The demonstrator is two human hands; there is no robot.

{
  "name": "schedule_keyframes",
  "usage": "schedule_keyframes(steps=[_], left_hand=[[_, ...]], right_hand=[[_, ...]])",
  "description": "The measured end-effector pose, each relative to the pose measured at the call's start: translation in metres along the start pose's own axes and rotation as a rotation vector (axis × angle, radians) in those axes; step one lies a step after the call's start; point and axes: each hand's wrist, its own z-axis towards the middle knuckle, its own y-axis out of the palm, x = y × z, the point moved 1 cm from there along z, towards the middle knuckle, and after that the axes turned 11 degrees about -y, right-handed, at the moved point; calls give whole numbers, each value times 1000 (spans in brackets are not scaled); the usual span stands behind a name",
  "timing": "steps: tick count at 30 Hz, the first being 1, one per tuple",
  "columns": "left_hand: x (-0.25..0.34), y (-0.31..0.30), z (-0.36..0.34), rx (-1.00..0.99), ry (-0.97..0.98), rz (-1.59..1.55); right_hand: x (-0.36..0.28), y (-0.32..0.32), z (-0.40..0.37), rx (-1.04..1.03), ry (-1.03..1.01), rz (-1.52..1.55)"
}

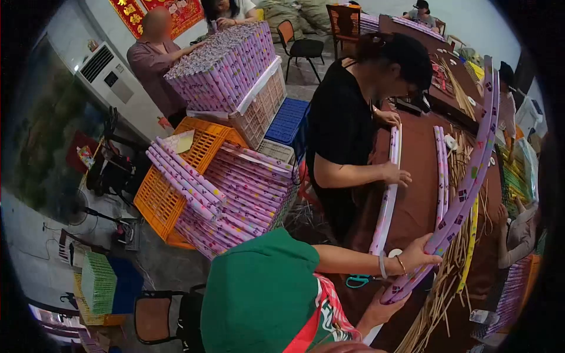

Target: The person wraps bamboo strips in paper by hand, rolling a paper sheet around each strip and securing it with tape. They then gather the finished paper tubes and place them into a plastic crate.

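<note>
My left hand [416,255], with bracelets at the wrist, is closed round long purple patterned tubes [471,182], which rise toward the top right. Below it, my right hand [382,308] grips the lower end of the same tubes. They look like two or more tubes side by side; the exact number cannot be told. Teal-handled scissors [357,281] lie on the brown table [412,203], left of my hands. Thin tan strips [450,282] and a yellow strip [469,250] lie beneath and beside the tubes.
Across the table, a co-worker in black [341,117] handles a purple and white strip [385,212]. Two more purple tubes [441,170] lie mid-table. Stacked tubes [235,194] and an orange crate [159,197] stand at left. Other people stand behind and at right.
</note>
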Motion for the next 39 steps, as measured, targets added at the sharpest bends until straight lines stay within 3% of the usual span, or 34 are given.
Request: schedule_keyframes(steps=[6, 8, 14, 16, 18, 24, 32, 35, 37, 39], left_hand=[[11, 4, -10, 31, 206, -101], [15, 2, -14, 22, 164, -130], [7, -10, -14, 62, 99, -3], [3, -11, -13, 90, 90, 39], [-5, -8, -11, 178, 177, 114], [-30, 0, -5, 199, -53, 8], [-51, 4, -2, 162, -148, -1], [-18, 14, -16, 46, -38, -137], [26, 12, -33, 45, -3, -106], [56, 3, -40, 16, 111, -147]], right_hand=[[-9, 2, -1, 43, -88, 167], [-9, 4, -2, 48, -103, 202], [-17, -3, -1, -28, -74, 100], [-20, -12, 1, -76, -152, -314], [-31, -20, 6, -86, -82, -249], [-29, -27, 10, -115, 46, -224], [-22, -30, 2, -124, 154, -238], [-14, -24, -2, -33, 20, -187], [-23, -20, 5, 118, -65, 265], [-52, -24, 17, 78, -103, 346]])
